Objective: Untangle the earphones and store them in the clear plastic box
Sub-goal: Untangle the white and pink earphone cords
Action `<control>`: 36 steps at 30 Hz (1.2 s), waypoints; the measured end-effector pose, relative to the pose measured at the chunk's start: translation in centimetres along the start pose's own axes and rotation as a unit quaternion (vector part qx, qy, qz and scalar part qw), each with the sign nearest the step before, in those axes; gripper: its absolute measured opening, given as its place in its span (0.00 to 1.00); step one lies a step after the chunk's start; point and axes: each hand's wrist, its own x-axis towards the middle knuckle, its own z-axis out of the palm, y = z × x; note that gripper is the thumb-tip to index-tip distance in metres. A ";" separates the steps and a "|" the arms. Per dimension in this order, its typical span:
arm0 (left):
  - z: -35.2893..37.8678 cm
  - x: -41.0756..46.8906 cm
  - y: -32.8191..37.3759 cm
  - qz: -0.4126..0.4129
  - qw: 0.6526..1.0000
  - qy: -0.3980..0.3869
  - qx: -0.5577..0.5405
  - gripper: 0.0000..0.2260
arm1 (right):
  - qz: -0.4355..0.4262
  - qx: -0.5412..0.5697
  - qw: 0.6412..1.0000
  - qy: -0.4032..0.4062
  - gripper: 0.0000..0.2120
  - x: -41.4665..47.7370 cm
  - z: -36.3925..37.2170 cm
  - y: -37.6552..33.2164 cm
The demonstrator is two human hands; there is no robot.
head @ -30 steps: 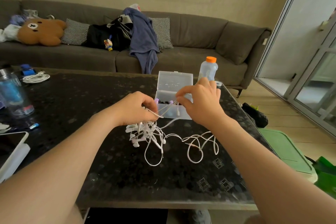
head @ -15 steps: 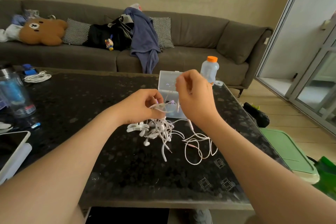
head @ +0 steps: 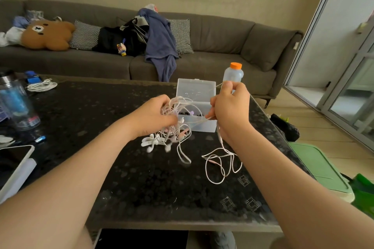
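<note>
We see the tangled white earphones bunched above the dark table, some buds dangling, one cable stretched taut to the right and loose loops lying on the tabletop. Just behind stands the clear plastic box, its lid open and upright.

Dark speckled table. At ten o'clock: blue bottle, coiled white cable. At nine: phone. At one: orange-capped bottle. At twelve: grey sofa, bear cushion, blue garment. At four: green lid.
</note>
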 end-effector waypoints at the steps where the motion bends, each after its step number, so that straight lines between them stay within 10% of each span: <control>1: 0.2 -0.1 0.1 -0.010 1.000 -0.022 0.019 0.13 | 0.012 0.013 1.000 -0.007 0.09 -0.1 0.0 -0.1; 20: 0.7 0.3 -1.6 -0.040 0.979 -0.052 0.194 0.28 | -0.240 -0.223 0.944 -0.043 0.07 0.5 -0.4 1.1; 31: 1.0 0.4 -0.9 -0.037 0.981 -0.078 0.176 0.38 | -0.049 -0.141 0.984 -0.096 0.12 0.2 -0.2 0.6; 36: 1.1 0.4 -1.4 -0.038 0.979 -0.116 0.161 0.46 | -0.112 -0.178 0.976 -0.049 0.11 0.8 -0.6 1.2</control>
